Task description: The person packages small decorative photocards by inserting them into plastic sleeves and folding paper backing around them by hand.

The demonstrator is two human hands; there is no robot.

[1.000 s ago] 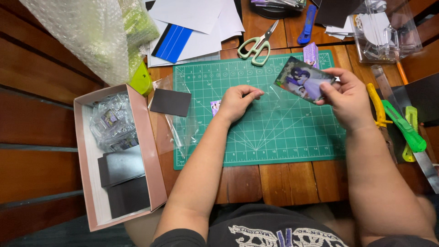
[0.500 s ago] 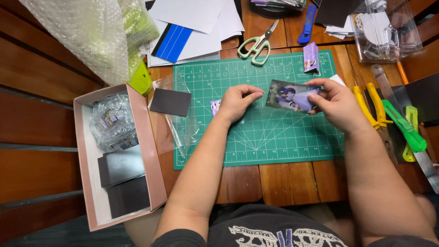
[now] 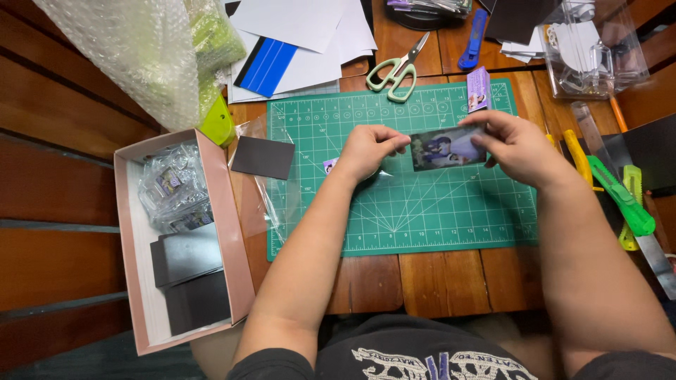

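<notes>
Head view: the left hand [image 3: 370, 149] and right hand [image 3: 517, 144] pinch opposite short edges of a photo card [image 3: 448, 148], holding it flat and face-up just above the green cutting mat [image 3: 422, 211] on the table [image 3: 422, 281], fingertips clear of the print.

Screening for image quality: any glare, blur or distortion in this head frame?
Head view: evenly lit and sharp; soft glare on the bubble wrap and clear plastic case; the photo card between left hand and right hand looks slightly soft; wide-angle bending at the edges.
</notes>
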